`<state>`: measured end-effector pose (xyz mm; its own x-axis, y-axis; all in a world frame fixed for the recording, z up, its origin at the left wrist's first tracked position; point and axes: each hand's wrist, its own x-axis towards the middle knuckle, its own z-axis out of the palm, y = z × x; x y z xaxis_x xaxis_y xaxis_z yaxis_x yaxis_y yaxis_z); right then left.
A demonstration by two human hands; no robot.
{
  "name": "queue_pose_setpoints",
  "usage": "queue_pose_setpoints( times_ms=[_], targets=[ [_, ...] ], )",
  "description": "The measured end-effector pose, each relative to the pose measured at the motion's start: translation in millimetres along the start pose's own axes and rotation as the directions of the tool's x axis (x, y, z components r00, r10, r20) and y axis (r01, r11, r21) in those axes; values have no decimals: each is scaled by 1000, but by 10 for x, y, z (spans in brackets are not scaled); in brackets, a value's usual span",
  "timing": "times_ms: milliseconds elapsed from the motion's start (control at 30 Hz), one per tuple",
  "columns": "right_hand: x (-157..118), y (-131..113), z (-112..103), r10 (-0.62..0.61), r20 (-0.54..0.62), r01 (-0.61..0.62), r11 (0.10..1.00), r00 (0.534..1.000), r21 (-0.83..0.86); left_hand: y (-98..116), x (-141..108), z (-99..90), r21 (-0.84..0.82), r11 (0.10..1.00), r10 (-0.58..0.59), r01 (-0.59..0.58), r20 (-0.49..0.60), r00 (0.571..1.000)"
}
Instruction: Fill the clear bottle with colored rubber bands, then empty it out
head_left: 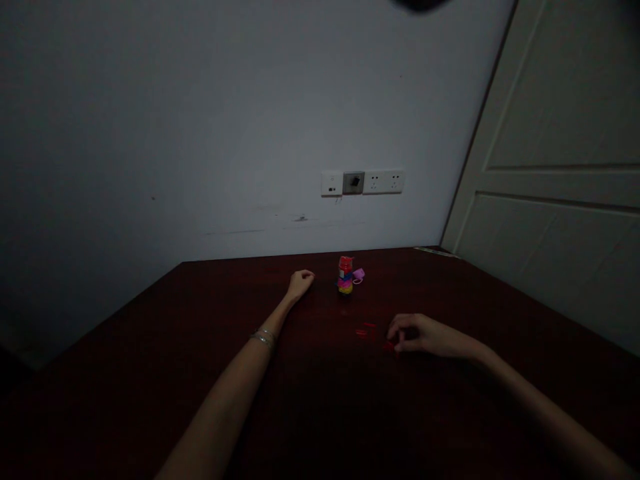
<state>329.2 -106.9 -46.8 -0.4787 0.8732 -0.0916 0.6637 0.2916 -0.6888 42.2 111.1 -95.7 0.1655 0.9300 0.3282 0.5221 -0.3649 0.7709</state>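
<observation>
The right hand (423, 333) was low over the right half of the dark red counter (150, 347), its fingers curved down and its thumb a little apart from the fingertips. Directly at those tips lay a cluster of small red pieces (389, 346); whether any was gripped could not be told. More thin red strips (361, 333) lay loose just to the left of that cluster, towards the middle of the counter.

The left hand (299, 285) rested farther off, nearer the counter's far edge, with its fingers curled in. A speck of red showed at its fingertips, too small to identify, and it could not be told whether the fingers were closed on anything. Thin bracelets (263, 338) circled the left wrist.

Between the left hand and the far right corner, near the far edge, a small clear container (345, 275) stood upright, with red at the top and blue, pink and yellow below. A purple item with a loop (359, 275) was just beside it on the right.

Behind the far edge rose a pale wall (225, 120) with a row of socket plates (383, 181); a panelled door (560, 247) stood along the right.
</observation>
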Motion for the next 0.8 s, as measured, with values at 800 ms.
queue_pose_setpoints(
  times_ms=[800],
  targets=[
    [19, -71, 188, 37, -103, -50, 991, 994, -123, 30, -23, -25, -1, 1000, -29, 29, -23, 999]
  ],
)
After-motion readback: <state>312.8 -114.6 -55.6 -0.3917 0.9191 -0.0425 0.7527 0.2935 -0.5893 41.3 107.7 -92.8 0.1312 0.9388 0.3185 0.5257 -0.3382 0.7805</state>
